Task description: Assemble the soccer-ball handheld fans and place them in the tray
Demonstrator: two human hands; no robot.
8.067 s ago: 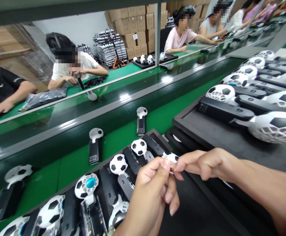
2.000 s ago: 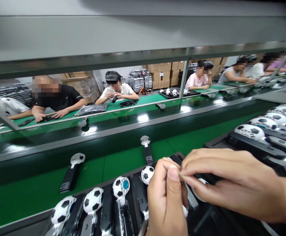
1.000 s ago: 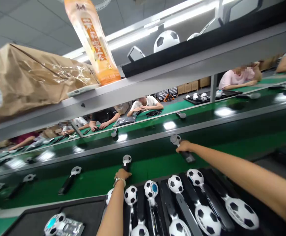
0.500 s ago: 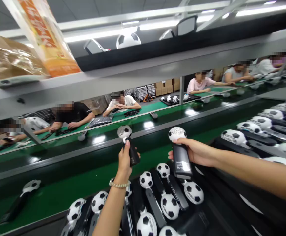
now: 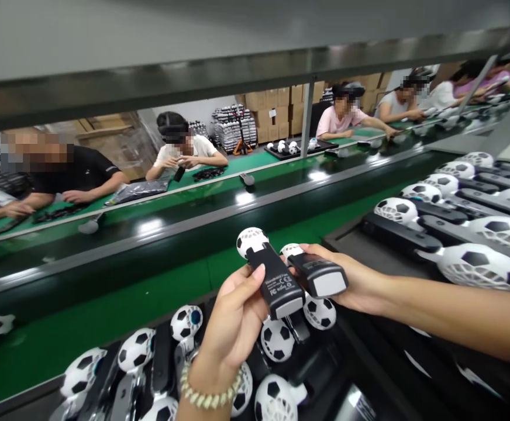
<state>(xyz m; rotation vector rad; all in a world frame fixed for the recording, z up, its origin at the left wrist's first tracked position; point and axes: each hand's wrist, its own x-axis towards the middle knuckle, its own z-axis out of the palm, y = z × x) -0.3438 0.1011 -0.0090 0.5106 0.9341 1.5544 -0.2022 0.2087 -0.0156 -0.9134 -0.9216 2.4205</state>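
Observation:
My left hand (image 5: 236,304), with a beaded band at its wrist, is closed around a black handheld fan (image 5: 276,279). That fan has a soccer-ball head, printed marks on its handle and a pale end cap facing me. My right hand (image 5: 360,275) grips a second handheld fan (image 5: 319,270) close beside the first, its pale end also towards me. Part of the second fan's ball head is hidden by the first fan and my fingers. Below both hands lie several more soccer-ball fans (image 5: 276,339) in a dark tray.
To the right, another dark tray (image 5: 347,237) holds rows of fans (image 5: 481,266). A green conveyor belt (image 5: 145,292) runs behind the trays. Across the line, several people work at a green bench (image 5: 259,161). A grey shelf beam (image 5: 150,88) crosses overhead.
My two hands have come together, bringing the two fans side by side. Both fans are now tilted with their handle ends towards me. The view has shifted downward.

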